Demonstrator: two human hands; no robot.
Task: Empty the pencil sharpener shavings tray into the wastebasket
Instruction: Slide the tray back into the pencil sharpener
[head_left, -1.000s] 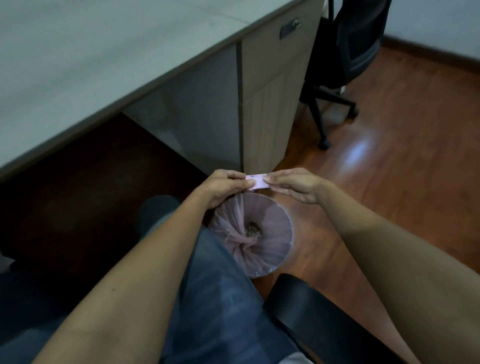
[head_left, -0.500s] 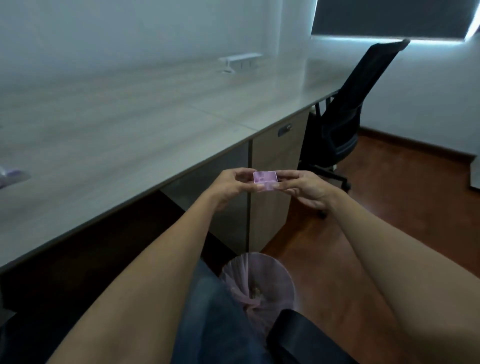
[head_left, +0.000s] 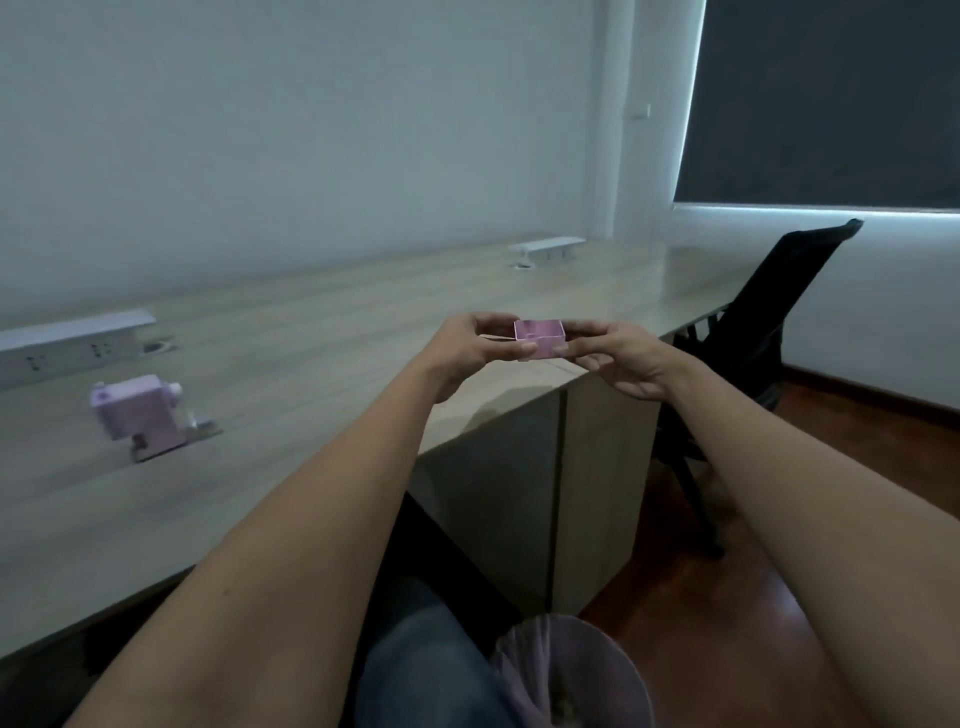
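A seated person holds a small pink plastic shavings tray (head_left: 540, 339) at arm's length above the front edge of a long worktop (head_left: 291, 332), its open side facing up. The tray is a shallow, thin-walled rectangular box with a smooth, faintly glossy finish; its inside looks bare, though the picture is too soft to be sure. The left hand (head_left: 467, 347) pinches the tray's left end between thumb and curled fingers, and the right hand (head_left: 618, 358) clamps the right end the same way, its spare fingers fanned loosely downward. Both bare forearms reach forward nearly straight and converge on the tray.

On the worktop, well to the left of the hands, stands the lilac pencil sharpener (head_left: 139, 413), a blocky plastic body with rounded corners set on a flat grey base, blurred in the frame. The worktop is a pale, matte laminate with streaked wood grain; grey socket rails (head_left: 72, 340) run along its back.

Below, close to the person's denim-clad knee (head_left: 431, 670), the round wastebasket (head_left: 618, 660) stands on glossy reddish-brown wood flooring (head_left: 753, 613), lined with a gathered, translucent pinkish bag. A black mesh-backed office chair (head_left: 769, 322) waits at the desk's far end.
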